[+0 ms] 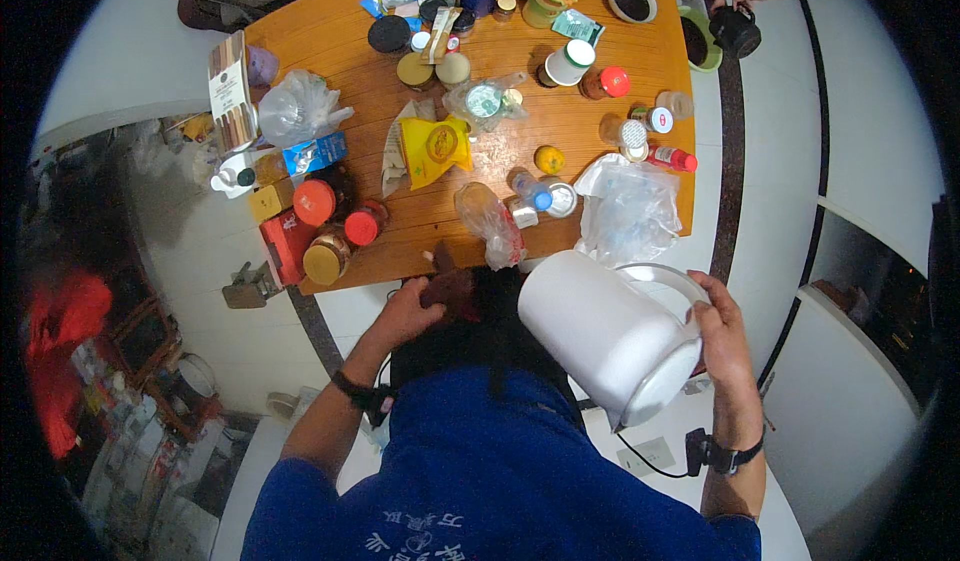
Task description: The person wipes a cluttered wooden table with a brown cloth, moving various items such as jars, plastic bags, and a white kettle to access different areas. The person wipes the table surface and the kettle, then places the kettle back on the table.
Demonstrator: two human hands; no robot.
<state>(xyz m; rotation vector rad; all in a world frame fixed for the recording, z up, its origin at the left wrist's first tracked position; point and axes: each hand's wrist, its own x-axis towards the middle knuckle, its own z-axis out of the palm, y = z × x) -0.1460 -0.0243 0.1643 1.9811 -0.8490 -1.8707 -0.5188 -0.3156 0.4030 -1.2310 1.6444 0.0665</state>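
Note:
My right hand grips the handle of a large white plastic jug, held tilted in front of my right side, just off the table's near edge. My left hand is near the same edge, its fingers bent against a dark reddish-brown thing that I cannot identify. On the table beyond the hands lie a clear plastic bag with food, a plastic bottle with a blue cap, silver-lidded containers, and a crumpled clear plastic bag.
Jars with red and yellow lids crowd the left near corner of the wooden table. A yellow packet and an orange fruit lie mid-table. A co-worker's hands hold a black pot above a green basin.

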